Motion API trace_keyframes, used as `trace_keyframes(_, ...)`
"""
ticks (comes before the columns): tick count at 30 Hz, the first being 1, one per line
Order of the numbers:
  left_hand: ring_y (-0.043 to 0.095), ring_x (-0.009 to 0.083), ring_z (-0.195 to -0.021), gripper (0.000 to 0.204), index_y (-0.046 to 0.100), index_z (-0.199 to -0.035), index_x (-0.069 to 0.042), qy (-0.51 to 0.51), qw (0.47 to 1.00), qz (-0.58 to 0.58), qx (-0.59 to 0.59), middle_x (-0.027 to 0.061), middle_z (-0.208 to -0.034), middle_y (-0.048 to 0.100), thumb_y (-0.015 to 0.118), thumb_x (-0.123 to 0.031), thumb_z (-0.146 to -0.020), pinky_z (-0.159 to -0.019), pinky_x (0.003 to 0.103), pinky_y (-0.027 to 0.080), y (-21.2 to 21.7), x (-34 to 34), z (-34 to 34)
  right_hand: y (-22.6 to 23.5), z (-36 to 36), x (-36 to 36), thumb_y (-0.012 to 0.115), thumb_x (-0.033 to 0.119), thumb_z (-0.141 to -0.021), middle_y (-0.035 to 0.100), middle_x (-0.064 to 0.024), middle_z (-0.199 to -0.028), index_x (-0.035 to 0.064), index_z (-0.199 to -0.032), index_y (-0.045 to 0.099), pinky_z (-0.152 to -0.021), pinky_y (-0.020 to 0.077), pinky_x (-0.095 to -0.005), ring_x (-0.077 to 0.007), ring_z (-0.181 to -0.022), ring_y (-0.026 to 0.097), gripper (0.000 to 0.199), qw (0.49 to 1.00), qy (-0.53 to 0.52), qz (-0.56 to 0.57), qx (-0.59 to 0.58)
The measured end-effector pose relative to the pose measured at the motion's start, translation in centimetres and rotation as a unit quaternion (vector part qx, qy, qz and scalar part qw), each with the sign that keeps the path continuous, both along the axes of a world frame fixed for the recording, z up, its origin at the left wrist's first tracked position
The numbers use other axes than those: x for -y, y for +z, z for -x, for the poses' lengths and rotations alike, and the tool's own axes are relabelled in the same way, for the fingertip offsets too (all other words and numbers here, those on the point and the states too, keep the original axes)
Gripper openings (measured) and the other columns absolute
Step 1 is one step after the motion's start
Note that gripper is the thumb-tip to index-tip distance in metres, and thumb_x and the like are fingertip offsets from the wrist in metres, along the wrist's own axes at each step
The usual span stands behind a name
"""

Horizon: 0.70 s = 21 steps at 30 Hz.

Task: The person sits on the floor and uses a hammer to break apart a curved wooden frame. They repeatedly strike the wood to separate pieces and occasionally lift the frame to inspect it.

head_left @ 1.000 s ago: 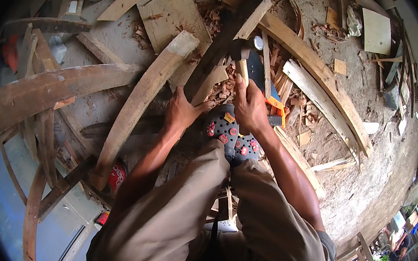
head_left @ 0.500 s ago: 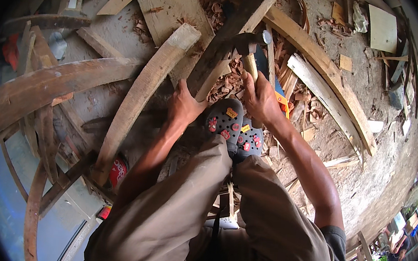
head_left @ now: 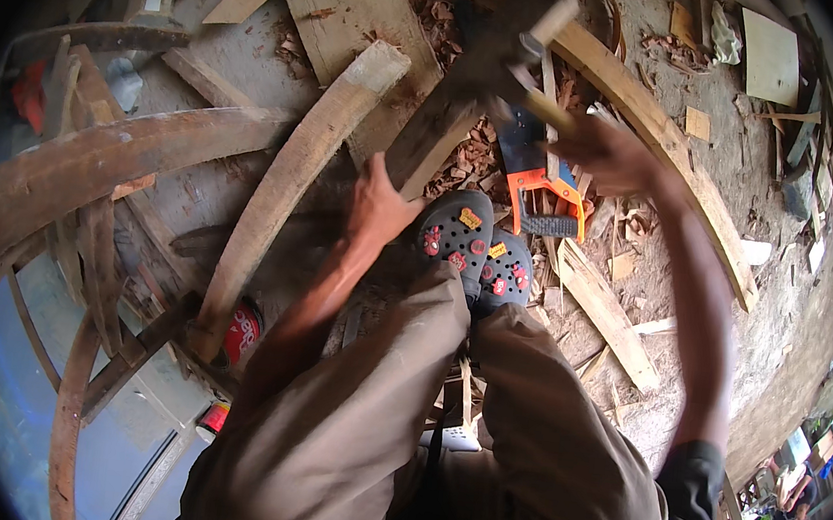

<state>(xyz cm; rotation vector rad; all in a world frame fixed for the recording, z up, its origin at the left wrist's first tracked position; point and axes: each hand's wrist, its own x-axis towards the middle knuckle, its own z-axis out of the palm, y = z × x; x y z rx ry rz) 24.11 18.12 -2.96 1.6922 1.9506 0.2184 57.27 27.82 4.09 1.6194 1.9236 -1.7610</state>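
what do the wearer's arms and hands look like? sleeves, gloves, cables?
Each grip is a bare five-fingered human hand: left hand, right hand, the latter motion-blurred. No gloves, bands or cables visible. Forearms bare, slim, tapering to the wrists. Plain dark grey short sleeve at the right elbow; left sleeve not visible.

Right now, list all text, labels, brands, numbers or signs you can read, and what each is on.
Locations only; wording is not copied out.
Red can, lower left: large pale lettering, partly visible.
Smaller red container below it: markings too small to read.
Yellow charm on the left clog: small lettering, not clearly legible.
Hammer in the right hand: blurred, no text legible.
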Motion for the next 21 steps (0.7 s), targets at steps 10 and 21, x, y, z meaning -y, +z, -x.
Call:
trace_keyframes(10, 0.056, 0.0450, -0.117, 0.083, 0.041, -0.134, 0.002, -0.071, 0.995, 0.060, -0.032, 0.0293, -0.127, 0.057, 0.081, -0.024, -0.066, -0.099, 0.048, 0.048, 1.3, -1.0, 4.3, 2.3, -5.0, 7.3, 0.059, 0.035, -0.100, 0.048, 0.0043, -0.061, 0.0017, -0.111, 0.049, -0.032, 0.0393, -0.0201, -0.0028, -0.041, 0.043, 0.037, 0.934, -0.270, 0.149, -0.181)
trace_keyframes(21, 0.056, 0.0394, -0.124, 0.083, 0.046, -0.140, 0.003, -0.091, 0.980, -0.061, 0.164, 0.0268, -0.135, 0.055, 0.084, -0.031, -0.074, -0.105, 0.044, 0.045, 2.6, -0.5, 2.2, 1.5, 2.1, 13.1, 0.063, 0.034, -0.100, 0.038, 0.0060, -0.056, 0.0098, -0.097, 0.046, -0.034, 0.0283, -0.0258, -0.0060, -0.039, 0.035, 0.030, 0.838, -0.364, 0.292, -0.281)
